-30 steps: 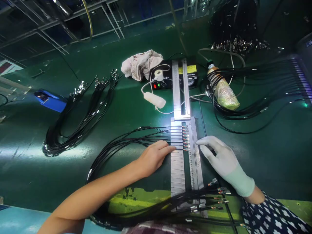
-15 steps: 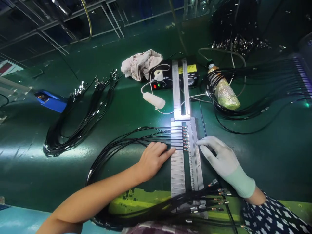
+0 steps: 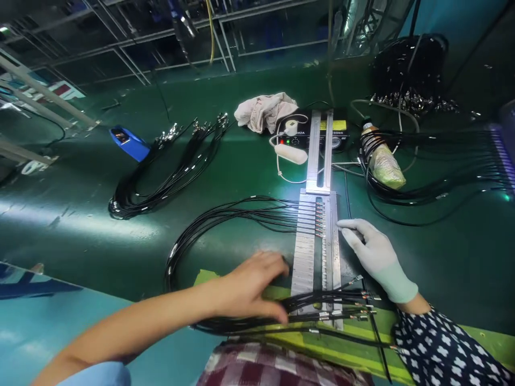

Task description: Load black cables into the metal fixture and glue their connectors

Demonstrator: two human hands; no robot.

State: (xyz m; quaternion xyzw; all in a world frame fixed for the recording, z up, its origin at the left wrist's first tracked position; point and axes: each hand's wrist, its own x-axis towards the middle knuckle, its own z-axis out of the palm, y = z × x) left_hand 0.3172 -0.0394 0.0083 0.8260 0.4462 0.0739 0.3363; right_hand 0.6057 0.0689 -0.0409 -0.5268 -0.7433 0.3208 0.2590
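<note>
My left hand (image 3: 255,287), bare, hovers over a loose bundle of black cables (image 3: 277,321) near the table's front edge. Its thumb and fingers are apart with nothing seen between them, slightly blurred. A long slotted metal jig (image 3: 304,252) lies in front of me. Several black cables sit side by side across its upper part, their stripped ends and metal connectors (image 3: 319,220) in a row at the slot. My right hand (image 3: 368,249), in a white glove, rests its outstretched fingertips against the jig's right edge. Its thumb is apart from the index finger; the other fingers are partly hidden.
Behind the jig sits a black control box (image 3: 340,140) with lit indicators, beside a crumpled cloth (image 3: 265,111) and a white corded piece (image 3: 290,154). A wrapped bottle (image 3: 386,166) stands right among cables. Cable bundles (image 3: 177,171) and a blue tool (image 3: 129,143) lie left.
My left hand has left the cables on the jig and moved down toward me, over the loose bundle, its fingers spreading. My right hand stays by the jig's edge. The view has shifted.
</note>
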